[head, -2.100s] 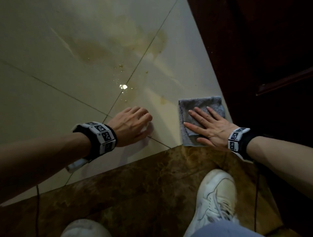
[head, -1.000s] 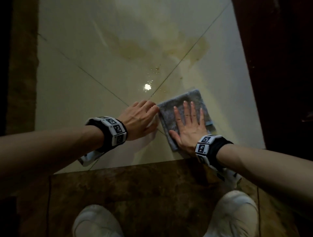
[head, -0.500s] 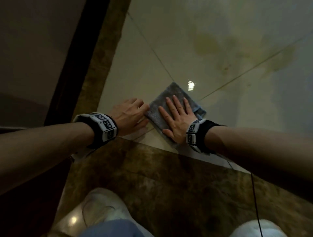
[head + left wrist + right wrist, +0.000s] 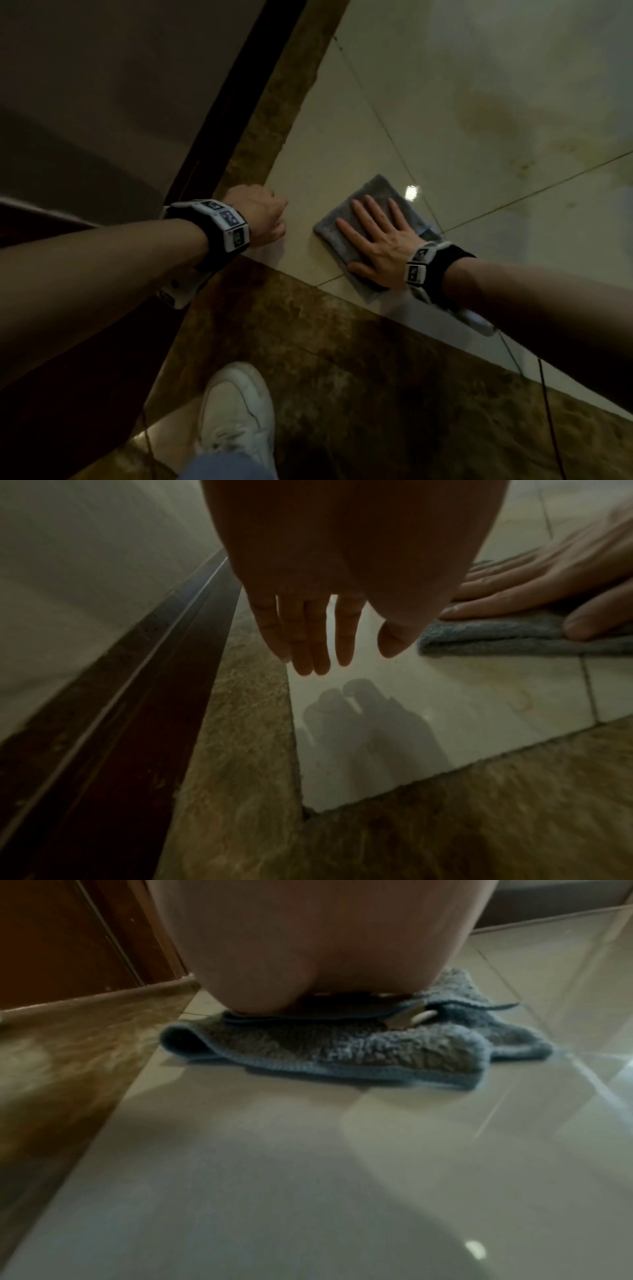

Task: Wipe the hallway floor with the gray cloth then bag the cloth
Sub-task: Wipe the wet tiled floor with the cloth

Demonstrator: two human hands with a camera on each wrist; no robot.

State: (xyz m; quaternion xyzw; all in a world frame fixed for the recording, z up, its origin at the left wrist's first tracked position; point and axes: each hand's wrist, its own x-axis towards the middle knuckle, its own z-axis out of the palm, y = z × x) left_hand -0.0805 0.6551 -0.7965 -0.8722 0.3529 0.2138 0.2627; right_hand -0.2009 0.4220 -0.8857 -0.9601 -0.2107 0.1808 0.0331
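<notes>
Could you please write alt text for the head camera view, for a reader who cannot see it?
The right hand presses flat, fingers spread, on a folded gray cloth lying on the pale tiled floor. The left hand hangs apart from it near the brown marble border, and a white sneaker stands below.

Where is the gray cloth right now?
In the head view the gray cloth lies flat on the pale floor tile right of centre, pressed under the right hand, near the brown marble border, apart from the left hand.
</notes>
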